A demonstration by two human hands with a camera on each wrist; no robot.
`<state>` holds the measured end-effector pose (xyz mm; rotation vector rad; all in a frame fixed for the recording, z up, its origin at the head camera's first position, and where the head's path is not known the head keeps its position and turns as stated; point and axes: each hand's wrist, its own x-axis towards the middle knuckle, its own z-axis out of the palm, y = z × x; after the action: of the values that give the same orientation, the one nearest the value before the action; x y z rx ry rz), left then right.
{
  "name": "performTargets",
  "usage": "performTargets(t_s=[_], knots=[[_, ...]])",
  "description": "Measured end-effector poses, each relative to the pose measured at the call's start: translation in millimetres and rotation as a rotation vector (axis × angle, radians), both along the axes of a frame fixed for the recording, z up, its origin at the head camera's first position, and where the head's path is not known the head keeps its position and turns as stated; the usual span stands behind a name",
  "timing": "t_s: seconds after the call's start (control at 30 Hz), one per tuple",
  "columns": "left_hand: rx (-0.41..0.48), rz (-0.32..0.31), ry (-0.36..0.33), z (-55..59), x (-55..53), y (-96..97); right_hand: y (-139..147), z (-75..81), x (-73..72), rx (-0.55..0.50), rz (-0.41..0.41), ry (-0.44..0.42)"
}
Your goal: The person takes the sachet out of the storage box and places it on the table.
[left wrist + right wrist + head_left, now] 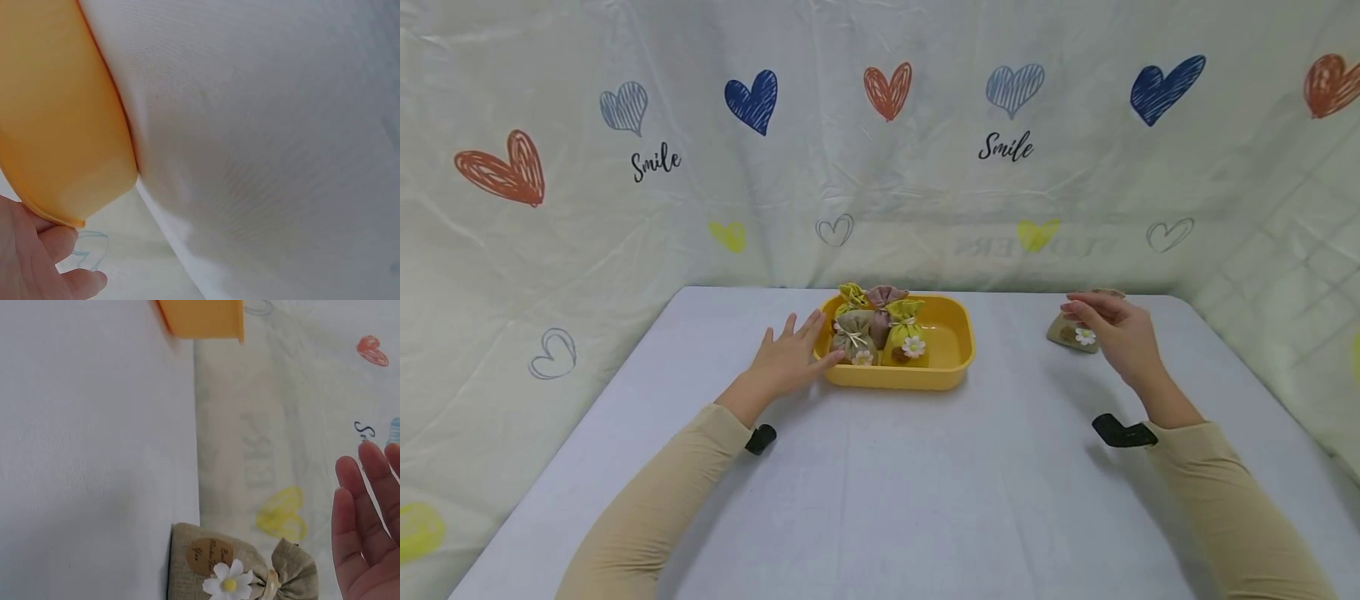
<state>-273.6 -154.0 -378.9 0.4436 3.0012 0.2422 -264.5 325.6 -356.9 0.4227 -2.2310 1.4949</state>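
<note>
A yellow tray (895, 379) holds several small drawstring pouches in its left half: a grey-beige pouch (854, 327) and a yellow pouch (904, 333) in front, a mauve pouch (883, 302) and another yellow one behind. My left hand (786, 357) rests at the tray's left end with spread fingers; in the left wrist view its fingertips touch the rim. On the right, my right hand (1116, 337) is raised over a lone beige pouch (206, 565) with a white flower and round brown label. Its extended fingers are apart from the pouch in the right wrist view, and nothing shows in them.
The table (925, 492) has a white cover. Behind it hangs a pale curtain (820, 167) printed with hearts and the word Smile, continuing along both sides. Each wrist wears a black device; the right one's device (1123, 432) juts out inward.
</note>
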Motion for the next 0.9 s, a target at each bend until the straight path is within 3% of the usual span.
performTargets(t_s=[0.33, 0.6, 0.9], knots=[[-0.011, -0.001, 0.006, 0.9, 1.7, -0.8, -32, 3.4, 1.7, 0.056, 0.083, -0.025], [-0.021, -0.012, 0.006, 2.7, 3.1, -1.2, -57, 4.0, 2.1, 0.159, 0.045, -0.067], [-0.027, -0.003, -0.007, 3.3, 3.3, 0.2, -82, 5.1, -0.9, 0.173, 0.138, -0.116]])
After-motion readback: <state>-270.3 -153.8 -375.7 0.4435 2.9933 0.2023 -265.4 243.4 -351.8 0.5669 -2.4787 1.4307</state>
